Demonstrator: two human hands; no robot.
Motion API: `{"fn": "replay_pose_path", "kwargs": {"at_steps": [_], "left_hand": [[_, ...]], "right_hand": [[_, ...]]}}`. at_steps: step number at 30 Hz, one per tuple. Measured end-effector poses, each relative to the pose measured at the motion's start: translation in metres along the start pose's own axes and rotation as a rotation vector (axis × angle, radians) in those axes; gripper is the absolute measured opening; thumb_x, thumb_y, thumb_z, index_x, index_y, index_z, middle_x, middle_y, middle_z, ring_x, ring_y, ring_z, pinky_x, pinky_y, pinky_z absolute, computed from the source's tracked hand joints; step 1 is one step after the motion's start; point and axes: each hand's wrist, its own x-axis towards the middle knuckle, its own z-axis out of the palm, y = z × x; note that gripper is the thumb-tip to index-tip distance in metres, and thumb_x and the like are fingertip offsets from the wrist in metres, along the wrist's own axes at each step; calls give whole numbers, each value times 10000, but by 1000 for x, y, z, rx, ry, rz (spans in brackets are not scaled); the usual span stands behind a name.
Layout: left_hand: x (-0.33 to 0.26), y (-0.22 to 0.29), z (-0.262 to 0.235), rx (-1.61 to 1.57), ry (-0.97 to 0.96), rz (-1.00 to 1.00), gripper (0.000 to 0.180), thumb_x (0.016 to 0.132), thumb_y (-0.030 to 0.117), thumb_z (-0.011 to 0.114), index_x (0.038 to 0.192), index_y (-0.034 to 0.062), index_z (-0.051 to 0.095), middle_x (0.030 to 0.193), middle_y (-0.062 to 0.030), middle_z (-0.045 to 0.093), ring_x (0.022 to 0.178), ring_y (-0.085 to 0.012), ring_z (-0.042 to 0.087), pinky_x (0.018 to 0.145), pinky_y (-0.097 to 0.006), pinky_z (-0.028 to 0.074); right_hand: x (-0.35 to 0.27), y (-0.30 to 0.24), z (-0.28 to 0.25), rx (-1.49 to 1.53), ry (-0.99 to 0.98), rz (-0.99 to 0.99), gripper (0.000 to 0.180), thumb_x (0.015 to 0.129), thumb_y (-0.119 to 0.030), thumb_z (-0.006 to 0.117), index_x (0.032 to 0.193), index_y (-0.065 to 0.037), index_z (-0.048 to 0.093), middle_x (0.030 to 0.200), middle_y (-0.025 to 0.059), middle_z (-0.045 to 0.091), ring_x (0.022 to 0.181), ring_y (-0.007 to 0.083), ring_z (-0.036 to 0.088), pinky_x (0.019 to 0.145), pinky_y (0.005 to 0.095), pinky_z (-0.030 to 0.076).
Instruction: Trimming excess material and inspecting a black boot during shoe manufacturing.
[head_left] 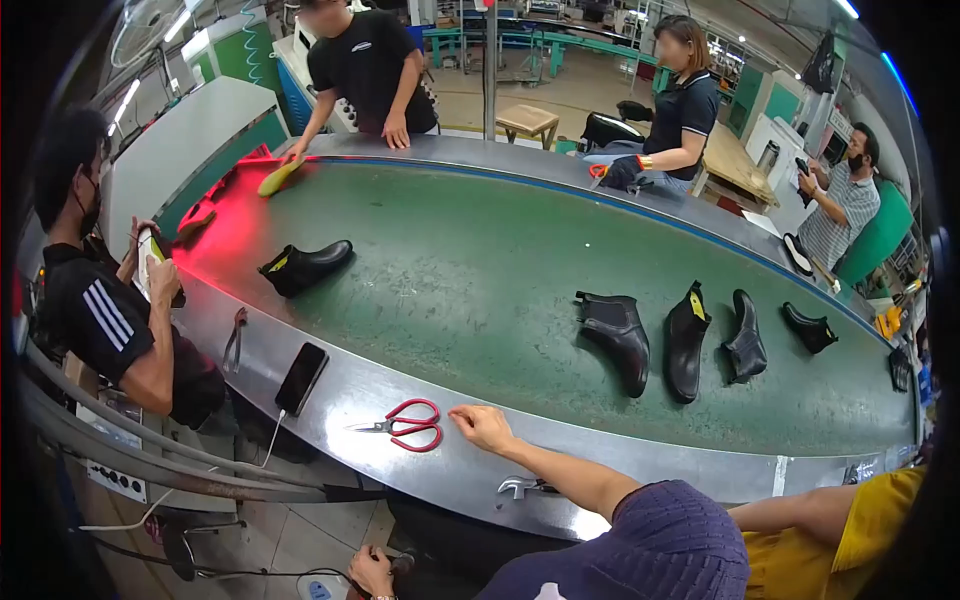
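My right hand [482, 427] rests on the metal rim [330, 425] of a green conveyor belt [450, 260]. Its fingers are loosely spread and hold nothing. Its fingertips lie just right of a pair of red-handled scissors [413, 425] lying flat on the rim. My left hand [372, 572] hangs low below the table near a dark object and a cable; whether it grips anything is too small to tell. A purple sleeve [650, 545] covers my upper arm.
Several black ankle boots [615, 335] lie on the belt at right, one more [305, 265] at left. A black phone [301, 378], pliers [235, 340] and a metal tool [520, 487] lie on the rim. Other people stand around the belt; one in yellow [850, 530] sits beside me.
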Motion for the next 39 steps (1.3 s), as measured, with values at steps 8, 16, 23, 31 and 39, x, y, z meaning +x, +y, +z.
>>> {"fn": "replay_pose_path", "kwargs": {"at_steps": [8,16,23,31,39], "left_hand": [[1,0,10,-39,-2,-20,263,781,288,636,947,99,712,946,-112,694,931,-309,622,907,-447,413],[-7,3,5,-46,127,18,252,746,287,653,905,105,723,872,-138,703,872,-322,648,847,-429,439],[-1,6,2,-74,-11,-26,246,791,288,633,942,103,694,960,-104,682,988,-293,600,943,-444,379],[4,-12,7,-75,1,104,256,813,263,621,958,70,705,861,-149,700,818,-297,646,811,-417,447],[10,-8,-1,-49,-182,80,371,807,430,636,1028,144,717,917,-173,704,887,-363,673,755,-451,527]], "right_hand": [[1,5,1,-4,17,-21,191,874,-255,633,965,-108,715,806,122,694,713,264,669,648,374,522],[-1,-1,3,-37,8,15,183,869,-242,630,959,-108,718,816,128,698,691,272,671,643,379,520],[2,-1,3,-31,-9,38,197,874,-254,623,971,-109,713,806,138,695,692,271,673,647,382,521],[4,9,14,-6,48,-68,180,886,-223,613,1007,-120,697,874,129,702,788,307,674,699,397,535],[-3,6,8,-9,0,-4,231,913,-285,564,1008,-110,680,945,124,701,884,311,672,768,427,533]]}}
